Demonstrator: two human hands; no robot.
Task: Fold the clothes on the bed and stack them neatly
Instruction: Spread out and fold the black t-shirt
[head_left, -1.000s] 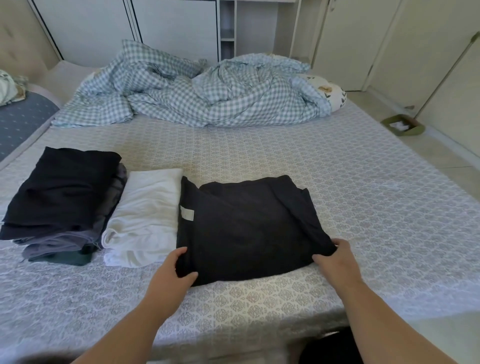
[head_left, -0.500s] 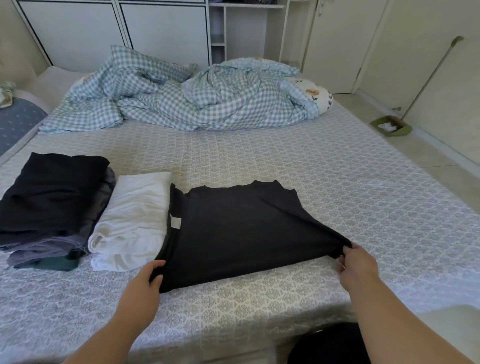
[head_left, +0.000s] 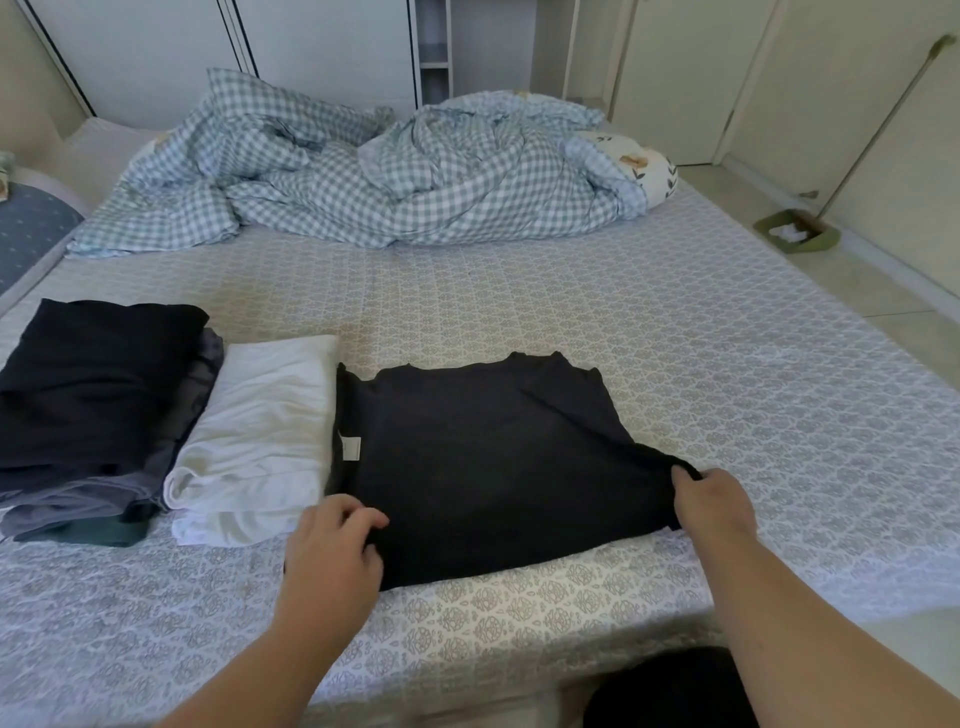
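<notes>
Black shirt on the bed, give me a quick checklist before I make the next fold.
1. Right hand pinches the near right corner of the black shirt: ok.
2. Left hand has the near left corner: ok, fingers curl onto the edge.
3. Shirt lies flat: not ok, a ridge runs toward the right corner.
4. Clear of the white folded garment: not ok, their edges meet.
5. Dark stack ready to take it: cannot tell.
6. Bare bed sheet beyond the shirt: ok.

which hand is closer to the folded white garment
Left. The left hand grips the black garment's near left corner, right beside the white garment; the right hand pinches the far right corner.
</notes>
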